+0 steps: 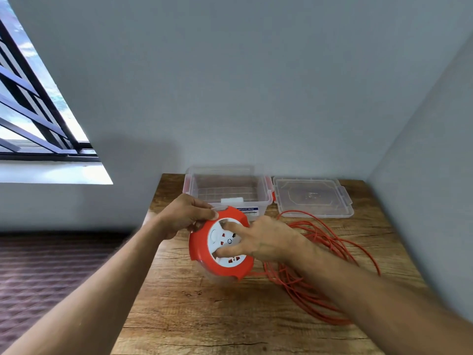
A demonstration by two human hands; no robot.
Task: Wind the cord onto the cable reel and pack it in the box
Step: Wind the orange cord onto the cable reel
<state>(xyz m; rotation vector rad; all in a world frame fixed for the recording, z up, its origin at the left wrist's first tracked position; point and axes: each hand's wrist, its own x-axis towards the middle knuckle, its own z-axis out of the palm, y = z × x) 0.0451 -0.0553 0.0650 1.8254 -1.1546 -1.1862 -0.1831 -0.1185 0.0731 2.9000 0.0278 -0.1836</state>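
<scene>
A person's left hand [186, 216] grips the red cable reel [221, 248] above the table [194, 311]; right hand [258, 240] fingers spread, pressing its white face. Loose cord [320, 275] needs steady, even turning.

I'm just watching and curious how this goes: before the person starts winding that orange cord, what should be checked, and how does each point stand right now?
1. Reel held firmly: ok. The left hand grips the rim of the cable reel, lifted off the table.
2. Winding hand in place: ok. The right hand has its fingers on the reel's white face.
3. Cord free to feed: cannot tell. The orange cord lies in loose overlapping loops; knots can't be ruled out.
4. Cord wound: not ok; nearly all is still on the table.
5. Box ready: ok. The clear box is open, its lid lying beside it.
</scene>
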